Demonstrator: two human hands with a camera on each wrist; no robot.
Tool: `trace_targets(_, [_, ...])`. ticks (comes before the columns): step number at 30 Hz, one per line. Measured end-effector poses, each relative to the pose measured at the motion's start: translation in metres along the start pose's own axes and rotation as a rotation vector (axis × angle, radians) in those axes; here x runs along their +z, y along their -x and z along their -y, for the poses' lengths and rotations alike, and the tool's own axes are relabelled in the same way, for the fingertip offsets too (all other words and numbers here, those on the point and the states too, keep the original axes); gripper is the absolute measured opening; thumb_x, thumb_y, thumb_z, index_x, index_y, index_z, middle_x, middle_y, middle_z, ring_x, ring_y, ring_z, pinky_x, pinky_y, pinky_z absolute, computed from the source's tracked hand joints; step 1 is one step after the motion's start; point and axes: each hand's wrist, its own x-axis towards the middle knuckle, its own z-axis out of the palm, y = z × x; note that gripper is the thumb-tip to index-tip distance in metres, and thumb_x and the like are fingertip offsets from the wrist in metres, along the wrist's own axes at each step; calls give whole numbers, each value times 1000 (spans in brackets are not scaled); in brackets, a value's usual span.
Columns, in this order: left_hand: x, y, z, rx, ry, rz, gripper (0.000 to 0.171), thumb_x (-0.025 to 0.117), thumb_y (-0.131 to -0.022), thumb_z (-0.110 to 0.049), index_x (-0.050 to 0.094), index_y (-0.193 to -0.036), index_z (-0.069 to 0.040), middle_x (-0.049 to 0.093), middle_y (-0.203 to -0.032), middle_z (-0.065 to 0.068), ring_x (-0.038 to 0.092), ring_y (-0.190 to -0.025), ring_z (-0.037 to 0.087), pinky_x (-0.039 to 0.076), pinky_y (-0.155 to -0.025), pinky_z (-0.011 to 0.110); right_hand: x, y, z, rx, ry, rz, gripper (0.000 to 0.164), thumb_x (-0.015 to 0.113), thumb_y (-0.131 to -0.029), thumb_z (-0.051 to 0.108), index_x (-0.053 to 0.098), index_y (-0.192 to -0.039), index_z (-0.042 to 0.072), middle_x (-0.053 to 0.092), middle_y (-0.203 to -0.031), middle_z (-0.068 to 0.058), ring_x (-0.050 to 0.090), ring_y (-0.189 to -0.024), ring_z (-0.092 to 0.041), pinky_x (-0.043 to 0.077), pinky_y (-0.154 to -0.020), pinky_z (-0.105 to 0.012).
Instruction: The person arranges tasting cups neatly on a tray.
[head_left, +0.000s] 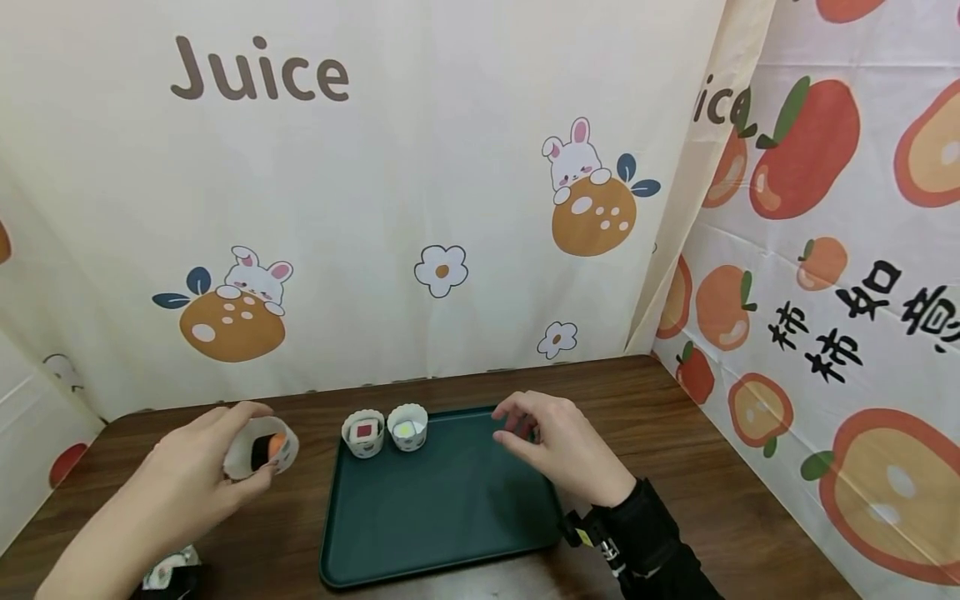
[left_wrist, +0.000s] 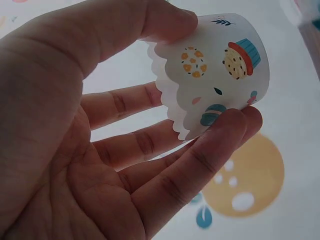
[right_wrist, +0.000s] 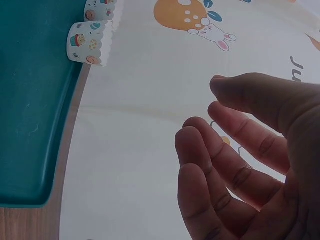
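Note:
My left hand [head_left: 191, 462] pinches a paper baking cup [left_wrist: 227, 60] by its side, thumb opposite the fingers, left of the tray. The cup is tilted, and in the head view a black and orange sushi-like piece [head_left: 268, 448] shows inside it. My right hand [head_left: 558, 442] hovers above the right part of a dark green tray [head_left: 442, 521], fingers loosely bent and holding nothing. At the tray's far left corner stand two more paper cups. The left one [head_left: 363, 448] holds a white piece with a red top; the other [head_left: 408, 440] holds a white and yellow-green piece.
Brown wooden tabletop [head_left: 660, 425] surrounds the tray. Printed cloths [head_left: 420, 167] hang behind and to the right. Below my left forearm, a white patterned item beside something black [head_left: 172, 571] is partly hidden.

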Motion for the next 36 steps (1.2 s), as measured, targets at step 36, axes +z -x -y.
trace_targets(36, [61,-30,-85,307,152,-65,58,91,-81,-16,63,-131,-8,72,-119,6,61,-81,6,57,-70,26,20,-1,4,-47,-15,22,14,79,-99,18,75,-112,19,73,-99,7,65,-84,0,58,-76,-22])
